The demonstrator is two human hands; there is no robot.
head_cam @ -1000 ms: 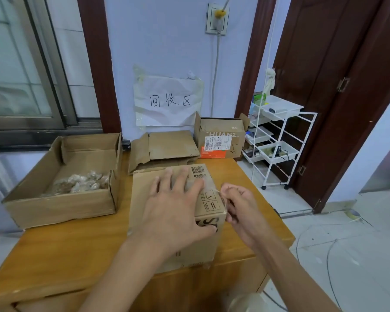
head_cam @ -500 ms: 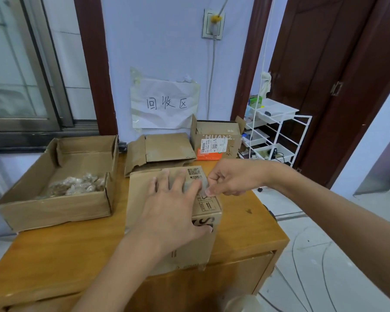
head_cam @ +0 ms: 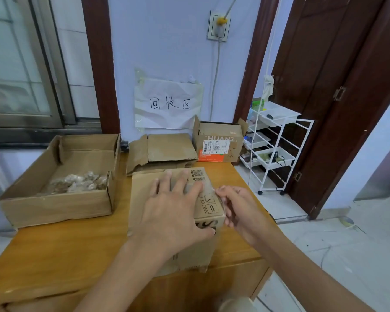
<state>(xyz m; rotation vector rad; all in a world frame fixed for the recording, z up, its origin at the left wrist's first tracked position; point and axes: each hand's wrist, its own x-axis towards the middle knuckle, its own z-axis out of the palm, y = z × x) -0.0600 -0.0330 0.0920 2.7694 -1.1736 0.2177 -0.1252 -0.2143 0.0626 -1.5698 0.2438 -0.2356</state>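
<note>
We are working on the closed box (head_cam: 142, 197), which stands on the tabletop (head_cam: 65, 248) directly in front of the paper sign (head_cam: 167, 104), well out from it toward the near edge. Our left hand (head_cam: 176, 212) lies flat on the lid with its fingers spread and its thumb at the front top edge, pressing down and gripping nothing. Our right hand (head_cam: 239, 210) is at the box's right top edge, and its grip looks closed in a pinch on a strip of clear tape (head_cam: 208, 191).

The box is plain cardboard, so we judge it light and fairly stiff, though the lid would give under hard pressure. It would slide easily, so it needs the flat hand to hold it down. The tape is thin, sticky and likely to tear. It is best held at its loose end, close to the cardboard. The open box (head_cam: 54, 206) in front of the sign and to its left holds crumpled scraps (head_cam: 77, 183).
</note>
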